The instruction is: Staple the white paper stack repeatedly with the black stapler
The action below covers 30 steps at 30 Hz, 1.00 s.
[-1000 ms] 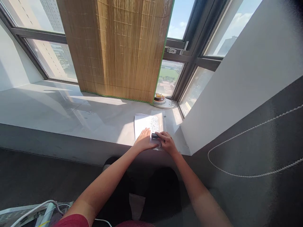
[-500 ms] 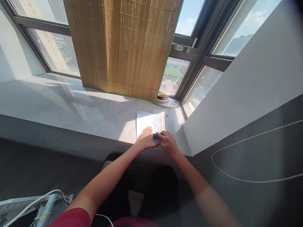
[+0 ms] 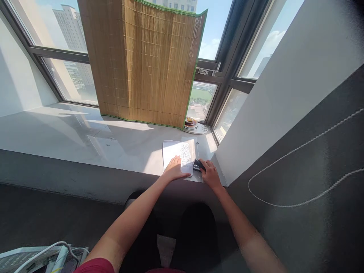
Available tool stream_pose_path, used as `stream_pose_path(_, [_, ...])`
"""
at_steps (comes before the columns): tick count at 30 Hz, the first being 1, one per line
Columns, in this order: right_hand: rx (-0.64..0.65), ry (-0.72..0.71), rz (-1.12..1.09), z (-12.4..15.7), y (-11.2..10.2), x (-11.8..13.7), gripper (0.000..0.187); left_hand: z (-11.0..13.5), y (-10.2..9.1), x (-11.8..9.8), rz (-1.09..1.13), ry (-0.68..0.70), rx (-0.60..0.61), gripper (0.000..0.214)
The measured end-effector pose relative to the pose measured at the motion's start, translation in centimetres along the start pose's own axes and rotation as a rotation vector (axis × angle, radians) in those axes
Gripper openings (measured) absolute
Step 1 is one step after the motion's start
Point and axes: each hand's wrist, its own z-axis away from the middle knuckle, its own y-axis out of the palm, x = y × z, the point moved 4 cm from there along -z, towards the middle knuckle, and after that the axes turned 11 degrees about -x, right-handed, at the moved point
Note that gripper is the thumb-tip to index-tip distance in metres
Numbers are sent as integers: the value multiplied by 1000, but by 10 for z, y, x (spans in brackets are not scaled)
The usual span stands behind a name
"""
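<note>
Sheets of paper (image 3: 170,148), the right one covered in handwriting (image 3: 186,153), lie on the window ledge close to its front edge. My left hand (image 3: 174,170) rests flat on the lower part of the sheets, fingers stretched out and thumb pointing right. Just right of the papers, my right hand (image 3: 209,173) is wrapped round a small black stapler (image 3: 198,165). The stapler's front end points left, beside the right edge of the written sheet; whether it touches the paper I cannot tell. A clear sheet or folder (image 3: 194,143) shows under and beside the papers.
Stacked plates (image 3: 196,128) stand in the ledge's far right corner. A bamboo blind (image 3: 145,72) with green edging hangs before the window. At right are a white wall (image 3: 264,87) and a beaded cord (image 3: 295,206). Cables (image 3: 54,246) and a rack sit lower left.
My right hand has drawn the stapler rightward, off the written sheet to beside its edge. My left hand stays on the papers. The camera view has tilted up slightly.
</note>
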Motion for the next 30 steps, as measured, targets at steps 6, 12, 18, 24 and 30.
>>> stream_pose_path(6, [-101, 221, 0, -10, 0, -13, 22, 4, -37, -6, 350, 57, -275, 43])
stream_pose_path(12, [-219, 130, -143, -43, 29, 42, 19, -2, -80, 19, 392, -30, -466, 22])
stream_pose_path(18, [-8, -50, -57, -54, 88, 103, 16, 3, -133, 101, -218, -140, -286, 20])
stream_pose_path(24, [36, -94, -132, -50, 103, 109, 17, 14, -139, 140, -544, -238, -194, 35])
stream_pose_path(30, [13, -1, -111, -38, 89, 70, 24, 13, -137, 138, -529, -235, -174, 36])
